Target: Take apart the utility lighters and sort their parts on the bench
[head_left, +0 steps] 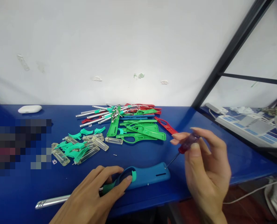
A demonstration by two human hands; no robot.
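Note:
A blue long-necked gas lighter (147, 175) lies near the table's front edge, its silver tube (52, 201) pointing left. My left hand (98, 189) grips it around the trigger end, thumb and fingers on either side of the loop with the green trigger (134, 176). In my right hand (206, 165) is a screwdriver (187, 143) with a dark red, see-through handle, pinched between thumb and fingers. Its thin shaft slants down to the lighter's right end, where the tip meets or nearly meets a small hole. A small screw (115, 155) lies on the table beyond the lighter.
Green casing halves (145, 131), red casings (166, 125) and silver tubes (91, 122) are piled towards the wall. Clear fuel tanks (114, 141) and green triggers (79, 149) lie at left. A white case (30, 109) sits at the back left; a black frame (222, 62) stands right.

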